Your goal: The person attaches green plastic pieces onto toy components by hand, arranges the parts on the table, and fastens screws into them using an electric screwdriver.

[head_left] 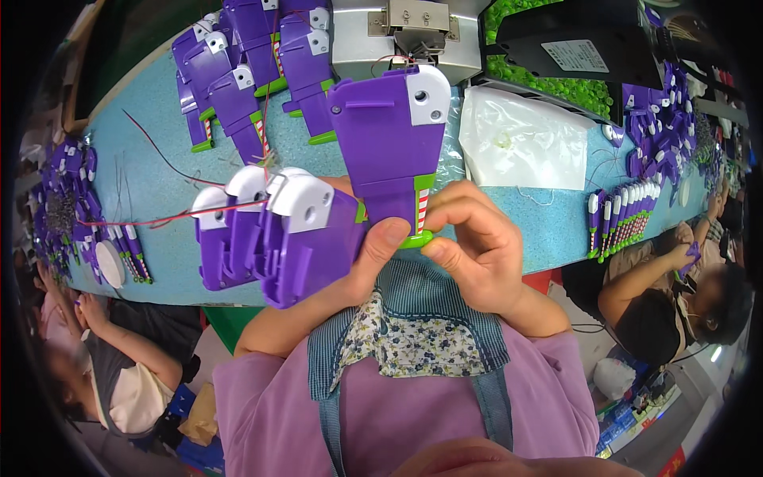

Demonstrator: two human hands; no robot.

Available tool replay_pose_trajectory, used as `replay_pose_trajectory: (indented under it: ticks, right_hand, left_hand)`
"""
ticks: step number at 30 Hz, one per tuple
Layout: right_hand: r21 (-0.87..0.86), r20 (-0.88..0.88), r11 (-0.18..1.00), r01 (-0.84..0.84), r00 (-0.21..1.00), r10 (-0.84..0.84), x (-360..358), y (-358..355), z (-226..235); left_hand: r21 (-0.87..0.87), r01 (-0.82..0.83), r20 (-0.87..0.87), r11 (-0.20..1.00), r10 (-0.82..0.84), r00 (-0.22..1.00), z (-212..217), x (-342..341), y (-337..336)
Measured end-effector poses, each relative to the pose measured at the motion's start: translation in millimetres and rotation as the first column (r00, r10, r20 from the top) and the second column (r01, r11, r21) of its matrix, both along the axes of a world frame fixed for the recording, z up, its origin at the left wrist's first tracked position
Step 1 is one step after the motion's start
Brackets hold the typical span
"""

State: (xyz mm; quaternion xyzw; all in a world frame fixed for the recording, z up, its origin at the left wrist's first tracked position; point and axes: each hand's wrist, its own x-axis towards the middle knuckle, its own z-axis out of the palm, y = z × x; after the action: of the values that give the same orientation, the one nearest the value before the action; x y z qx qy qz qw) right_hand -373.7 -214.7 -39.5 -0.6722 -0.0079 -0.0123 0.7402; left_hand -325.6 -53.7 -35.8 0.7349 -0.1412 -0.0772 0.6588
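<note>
My left hand (373, 250) is closed round several purple plastic toy parts. A fanned bunch of them (310, 246), with white rounded ends and thin red and black wires, sticks out to the left. One larger-looking purple toy part (389, 139) stands upright above the hand, its white end up and its green tip down. A red-and-white striped strip runs along its lower right side. My right hand (481, 250) has thumb and forefinger pinched at the green tip (416, 239). The palm side of the left hand is hidden behind the parts.
More purple toy parts (238, 103) lie at the back left of the blue table (548, 226). A metal machine (350, 48) stands behind my hands. A white plastic sheet (520, 139) lies to the right, before a bin of green pieces (517, 75). Co-workers sit on both sides.
</note>
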Motion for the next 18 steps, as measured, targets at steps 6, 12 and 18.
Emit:
replay_pose_trajectory:
  ticks: [6, 12, 18]
  right_hand:
    - [-0.222, 0.113, 0.96, -0.173, 0.973, 0.202, 15.1, -6.8, 4.3]
    - [-0.496, 0.165, 0.862, -0.107, 0.963, 0.214, 38.0, -9.9, -20.0]
    - [-0.733, 0.295, 0.665, 0.143, 0.948, 0.122, 48.9, -12.9, -48.1]
  left_hand:
    - [-0.597, -0.084, -0.417, 0.798, -0.219, 0.882, -27.9, -7.0, 22.7]
    - [-0.439, -0.127, -0.639, 0.889, -0.209, 0.74, -7.5, 14.9, 44.1]
    - [-0.351, -0.223, -0.481, 0.909, 0.03, 0.876, 38.7, 119.1, 90.1]
